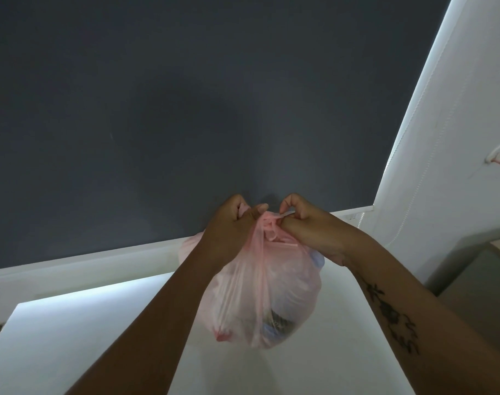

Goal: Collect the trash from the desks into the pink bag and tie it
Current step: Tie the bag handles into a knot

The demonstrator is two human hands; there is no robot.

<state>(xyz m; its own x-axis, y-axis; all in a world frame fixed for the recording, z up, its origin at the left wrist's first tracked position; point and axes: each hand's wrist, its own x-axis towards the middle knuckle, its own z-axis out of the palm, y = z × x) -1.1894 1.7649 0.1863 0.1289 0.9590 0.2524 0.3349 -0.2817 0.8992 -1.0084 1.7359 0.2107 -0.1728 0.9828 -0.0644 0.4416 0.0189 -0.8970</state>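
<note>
Head view: the pink bag [260, 297], stuffed with trash, is hung straight down below both hands over the white bench [72, 337], long axis vertical. One handle is gripped by the left hand [231, 226], the other pinched by the right hand [308, 223]. The half-made knot [268, 223] is sat right between them, so a sideways pull is probably needed.

Trash [275, 323] lies in the bag [251, 283], over the counter [72, 337] before the far wall [186, 109]; left hand [231, 226] and right hand [308, 226] flank its top.
</note>
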